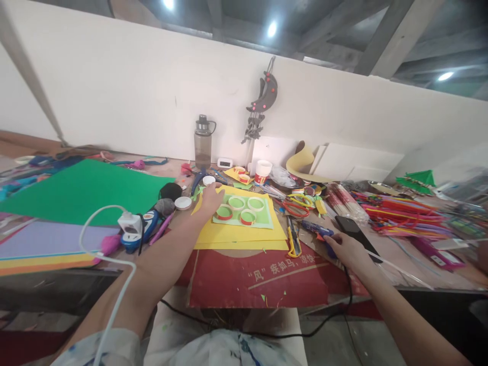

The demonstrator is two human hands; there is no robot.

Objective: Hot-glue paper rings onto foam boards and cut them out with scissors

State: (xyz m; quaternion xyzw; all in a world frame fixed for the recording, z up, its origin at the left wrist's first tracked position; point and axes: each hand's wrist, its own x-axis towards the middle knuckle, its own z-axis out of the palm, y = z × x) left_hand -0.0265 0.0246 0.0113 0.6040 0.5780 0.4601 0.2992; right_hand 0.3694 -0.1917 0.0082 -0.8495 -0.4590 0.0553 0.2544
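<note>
Four rings [247, 222] on green sheet [266, 219], open yellow paper [236, 239] nearside

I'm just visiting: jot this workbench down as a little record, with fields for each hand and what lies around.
Left hand: over the left side of the yellow sheets; contact unclear
Right hand: holding the blue glue gun by its handle
Centre: four shallow rings on a light green sheet
Right of centre: yellow utility knife, black phone
Left: large green sheet
Back: bottle
</note>
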